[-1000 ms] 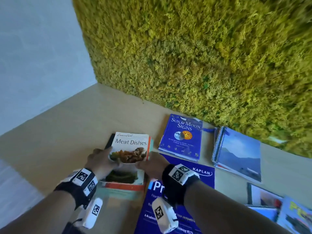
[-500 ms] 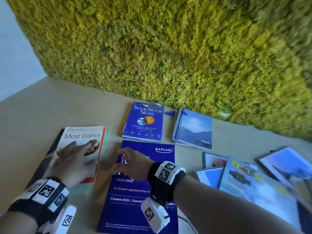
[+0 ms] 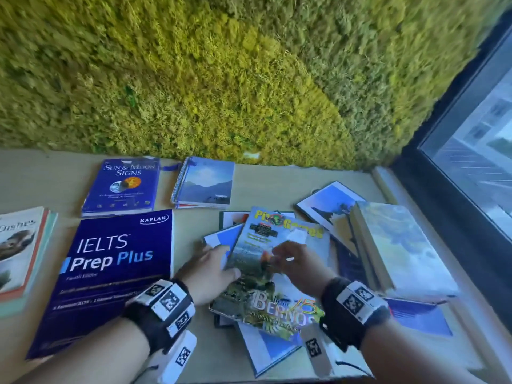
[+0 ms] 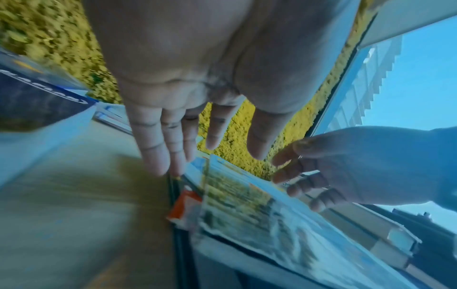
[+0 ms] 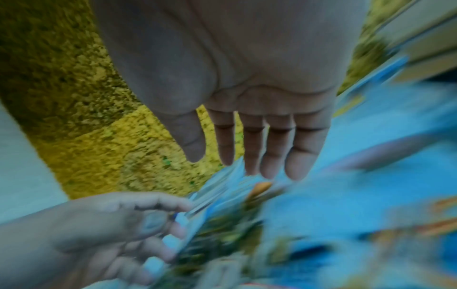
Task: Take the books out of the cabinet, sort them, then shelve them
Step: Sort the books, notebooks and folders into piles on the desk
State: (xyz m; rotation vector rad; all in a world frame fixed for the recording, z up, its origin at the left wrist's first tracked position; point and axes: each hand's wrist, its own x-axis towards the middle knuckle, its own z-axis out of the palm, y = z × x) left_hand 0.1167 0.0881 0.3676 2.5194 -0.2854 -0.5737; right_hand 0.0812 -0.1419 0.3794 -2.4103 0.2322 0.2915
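A colourful magazine (image 3: 279, 275) tops a loose pile of thin books at the middle right of the wooden surface. My left hand (image 3: 224, 259) is at its left edge, fingers straight and thumb over the cover (image 4: 210, 156), so the edge lies between them. My right hand (image 3: 285, 259) hovers just above the cover with fingers extended (image 5: 247, 168) and holds nothing. To the left lie the IELTS Prep Plus book (image 3: 116, 273), Sun & Moon Signs (image 3: 122, 187), a spiral notebook (image 3: 205, 181) and the Meat Dishes stack (image 3: 19, 245).
A thick pale book (image 3: 399, 245) lies at the right of the pile, near a dark window frame (image 3: 448, 212). A yellow-green moss wall (image 3: 221, 79) rises directly behind the books. Blue booklets (image 3: 421, 317) stick out from under the pile.
Both hands have moved right, off the Meat Dishes and IELTS books, to the magazine pile. The head view has swung right with them.
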